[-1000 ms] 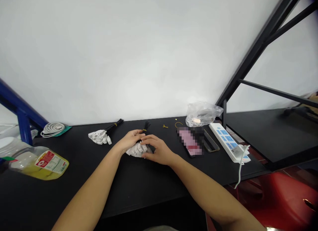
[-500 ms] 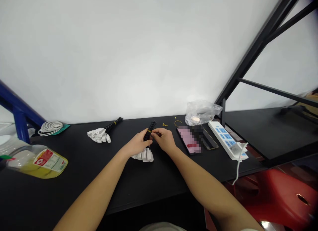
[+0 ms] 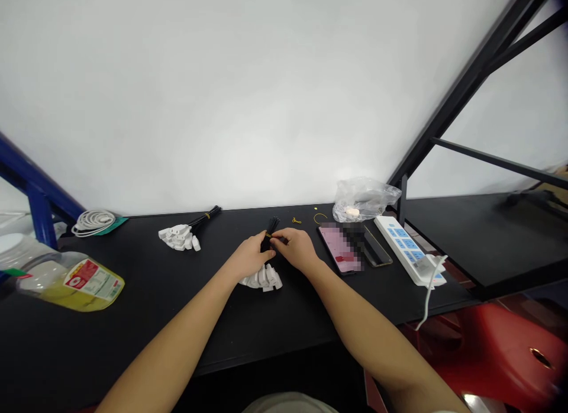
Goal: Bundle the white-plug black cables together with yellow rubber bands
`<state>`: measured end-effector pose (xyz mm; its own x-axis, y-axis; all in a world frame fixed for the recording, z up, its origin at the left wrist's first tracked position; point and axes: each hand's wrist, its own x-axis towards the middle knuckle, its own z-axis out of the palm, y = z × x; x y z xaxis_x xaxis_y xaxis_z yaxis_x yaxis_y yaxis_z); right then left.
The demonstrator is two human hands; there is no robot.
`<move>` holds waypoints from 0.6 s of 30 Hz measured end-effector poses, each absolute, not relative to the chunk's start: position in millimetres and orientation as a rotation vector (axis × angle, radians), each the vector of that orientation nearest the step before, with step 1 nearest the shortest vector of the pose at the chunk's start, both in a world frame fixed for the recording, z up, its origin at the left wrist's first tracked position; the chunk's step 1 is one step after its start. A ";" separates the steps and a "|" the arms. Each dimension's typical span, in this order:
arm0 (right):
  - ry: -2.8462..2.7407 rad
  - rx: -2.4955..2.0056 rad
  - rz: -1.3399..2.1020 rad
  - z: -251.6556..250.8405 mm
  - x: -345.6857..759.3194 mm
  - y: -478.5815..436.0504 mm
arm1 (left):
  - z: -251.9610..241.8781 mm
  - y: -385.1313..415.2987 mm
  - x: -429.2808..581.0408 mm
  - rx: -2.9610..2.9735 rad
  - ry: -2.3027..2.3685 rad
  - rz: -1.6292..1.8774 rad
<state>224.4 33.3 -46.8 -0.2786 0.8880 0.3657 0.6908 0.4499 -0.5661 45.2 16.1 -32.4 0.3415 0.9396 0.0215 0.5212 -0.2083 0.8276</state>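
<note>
L hand [image 3: 251,257] holds bundle [image 3: 263,278]; jar [image 3: 73,276] has yel. liq. [image 3: 57,294], prob.

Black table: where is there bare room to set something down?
Bare tabletop lies between the jar and left forearm, and between both forearms, nearer the wearer than the held bundle. It's crowded right of the hands: pink-screened phone, dark device, plastic bag and power strip.

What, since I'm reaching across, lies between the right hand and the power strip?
In the head view, a pink-screened phone lies nearer the right hand, then a dark, gold-edged phone beside the power strip. Pixelation hides detail.
</note>
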 end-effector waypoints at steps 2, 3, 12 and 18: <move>-2.048 -1.332 0.393 -46.3 223.1 32.6 | -32.3 14.9 46.1 1.892 1.378 0.669; -2.045 -1.339 0.391 -46.2 222.3 32.4 | -32.6 14.5 46.4 1.909 1.413 0.650; -2.078 -1.402 0.362 -40.3 216.6 28.5 | -27.6 12.4 49.1 2.016 1.547 0.438; -2.245 -1.453 0.275 -32.4 213.5 30.2 | -19.5 8.5 50.6 2.123 1.620 0.297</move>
<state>213.5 30.2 -32.4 -0.3445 0.9019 0.2606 0.8123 0.4255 -0.3989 50.6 8.5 -19.5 0.2865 0.9529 -0.0992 0.8560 -0.2081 0.4732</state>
